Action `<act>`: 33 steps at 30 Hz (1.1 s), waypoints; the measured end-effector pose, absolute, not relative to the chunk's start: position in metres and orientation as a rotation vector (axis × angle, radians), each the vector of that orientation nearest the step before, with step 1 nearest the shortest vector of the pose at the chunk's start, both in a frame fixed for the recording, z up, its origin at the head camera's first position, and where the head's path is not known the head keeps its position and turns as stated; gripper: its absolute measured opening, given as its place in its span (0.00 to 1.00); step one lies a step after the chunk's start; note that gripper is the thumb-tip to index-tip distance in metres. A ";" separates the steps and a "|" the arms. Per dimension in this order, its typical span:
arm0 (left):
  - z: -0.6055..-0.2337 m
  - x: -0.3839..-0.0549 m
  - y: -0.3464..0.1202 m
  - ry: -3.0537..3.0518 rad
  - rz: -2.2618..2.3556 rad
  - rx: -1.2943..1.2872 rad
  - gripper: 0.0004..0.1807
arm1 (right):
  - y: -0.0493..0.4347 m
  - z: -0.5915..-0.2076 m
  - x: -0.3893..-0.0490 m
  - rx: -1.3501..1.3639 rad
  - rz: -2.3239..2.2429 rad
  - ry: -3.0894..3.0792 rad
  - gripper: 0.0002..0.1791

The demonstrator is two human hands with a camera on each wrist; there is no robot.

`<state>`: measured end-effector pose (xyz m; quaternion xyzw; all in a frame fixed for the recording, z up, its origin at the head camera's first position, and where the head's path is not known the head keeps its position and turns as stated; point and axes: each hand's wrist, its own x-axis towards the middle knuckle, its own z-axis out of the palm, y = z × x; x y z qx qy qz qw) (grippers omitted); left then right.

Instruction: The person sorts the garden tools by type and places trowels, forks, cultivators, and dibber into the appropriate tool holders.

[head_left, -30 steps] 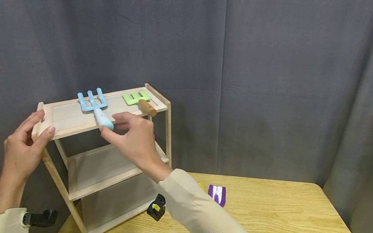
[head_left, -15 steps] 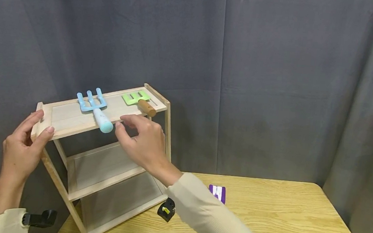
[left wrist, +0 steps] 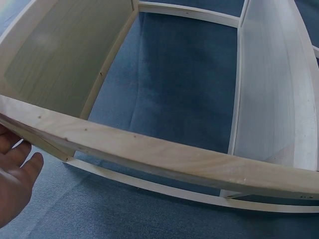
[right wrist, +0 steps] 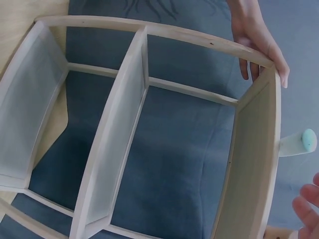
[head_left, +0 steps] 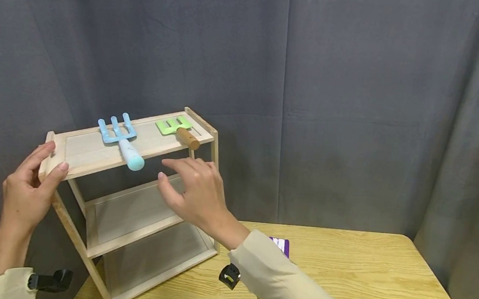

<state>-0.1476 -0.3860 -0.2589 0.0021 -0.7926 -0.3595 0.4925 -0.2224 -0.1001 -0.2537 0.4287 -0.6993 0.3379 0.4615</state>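
My left hand (head_left: 30,187) holds the left end of the top board of a three-tier wooden shelf rack (head_left: 85,151). Its thumb lies at the front corner, as the right wrist view also shows. On that board lies a light-blue three-pronged hand fork (head_left: 130,152), its pale handle jutting past the front edge. A smaller green hand fork (head_left: 174,126) with a brown wooden handle lies to its right. My right hand (head_left: 196,191) hovers before the rack, right of the blue handle, thumb and fingers apart and holding nothing. In the right wrist view its fingertips (right wrist: 304,211) sit beyond the handle end (right wrist: 308,141).
The rack stands on the left part of a light wooden table (head_left: 361,281). A purple-and-white item (head_left: 284,246) lies behind my right sleeve, which partly hides it. Grey curtains (head_left: 356,108) hang behind. A black wrist camera (head_left: 229,276) hangs under my right sleeve.
My right hand has let go of the blue fork's handle and drawn back right and slightly down. The handle end has settled a little lower. The left hand stays at the rack's corner.
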 end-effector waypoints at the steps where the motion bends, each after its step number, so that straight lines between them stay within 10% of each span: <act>1: -0.259 -0.148 -0.386 -1.923 -0.869 0.004 0.25 | -0.098 -0.255 -0.222 1.058 0.821 -1.715 0.14; 33: -0.258 -0.149 -0.386 -1.895 -0.883 -0.008 0.24 | -0.018 -0.305 -0.221 1.184 0.905 -1.777 0.14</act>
